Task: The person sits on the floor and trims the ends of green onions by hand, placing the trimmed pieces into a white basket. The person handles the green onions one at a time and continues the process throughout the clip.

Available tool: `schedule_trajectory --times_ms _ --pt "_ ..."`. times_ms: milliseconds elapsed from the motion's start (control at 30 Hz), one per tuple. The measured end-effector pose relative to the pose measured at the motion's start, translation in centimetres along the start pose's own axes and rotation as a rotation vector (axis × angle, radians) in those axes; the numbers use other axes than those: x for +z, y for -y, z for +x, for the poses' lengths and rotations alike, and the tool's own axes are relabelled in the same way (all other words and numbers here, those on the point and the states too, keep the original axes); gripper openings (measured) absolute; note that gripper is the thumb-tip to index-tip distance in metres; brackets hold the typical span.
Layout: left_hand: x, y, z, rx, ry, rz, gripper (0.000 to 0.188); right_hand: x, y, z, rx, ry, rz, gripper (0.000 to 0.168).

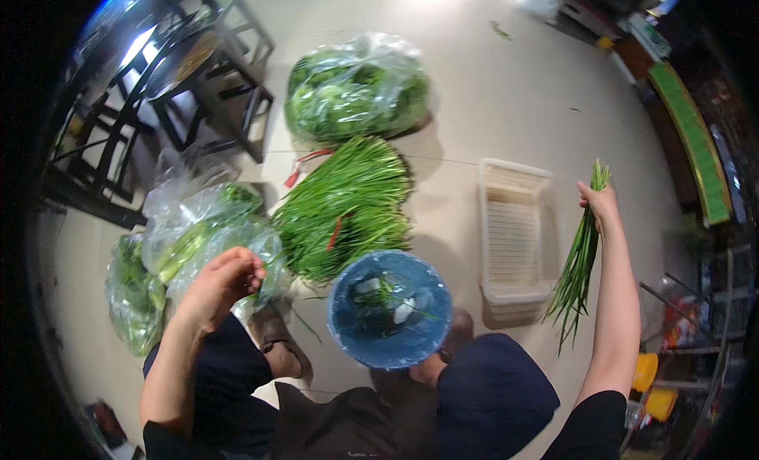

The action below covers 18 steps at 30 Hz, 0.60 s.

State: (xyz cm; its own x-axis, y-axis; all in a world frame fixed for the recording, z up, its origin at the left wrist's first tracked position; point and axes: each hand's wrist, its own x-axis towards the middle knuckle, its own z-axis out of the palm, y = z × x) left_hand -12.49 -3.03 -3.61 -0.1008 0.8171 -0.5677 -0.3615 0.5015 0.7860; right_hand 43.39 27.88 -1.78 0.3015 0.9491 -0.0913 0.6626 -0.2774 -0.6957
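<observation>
My right hand (600,202) grips a bunch of long green garlic chives (578,270) near its pale stem ends, out to the right of a white plastic basket (516,234). The leaves hang down towards me. My left hand (228,279) is raised over the bagged greens at the left, its fingers curled; whether something thin is between them I cannot tell. A large pile of chives (350,205) with red ties lies on the floor ahead. Between my feet stands a blue bucket (388,353) with some green bits and white pieces inside.
A clear bag of leafy greens (359,92) sits beyond the pile. More bagged vegetables (201,234) lie at the left, near dark wooden stools (207,92). At the right are a metal rack (691,383) and a long green strip (691,139).
</observation>
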Motion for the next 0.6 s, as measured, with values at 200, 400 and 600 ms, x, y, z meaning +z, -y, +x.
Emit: schedule_trajectory --times_ms 200,400,600 --pt "-1.8 4.6 7.3 -0.213 0.07 0.517 0.02 13.5 -6.4 3.2 -0.195 -0.089 -0.47 0.061" --pt "1.7 12.4 20.4 0.209 0.169 1.236 0.022 21.8 -13.8 -8.4 -0.211 0.507 -0.828 0.096" --pt "9.7 19.2 28.7 0.617 0.116 1.462 0.058 20.3 -19.1 -10.2 -0.471 0.36 -0.598 0.088"
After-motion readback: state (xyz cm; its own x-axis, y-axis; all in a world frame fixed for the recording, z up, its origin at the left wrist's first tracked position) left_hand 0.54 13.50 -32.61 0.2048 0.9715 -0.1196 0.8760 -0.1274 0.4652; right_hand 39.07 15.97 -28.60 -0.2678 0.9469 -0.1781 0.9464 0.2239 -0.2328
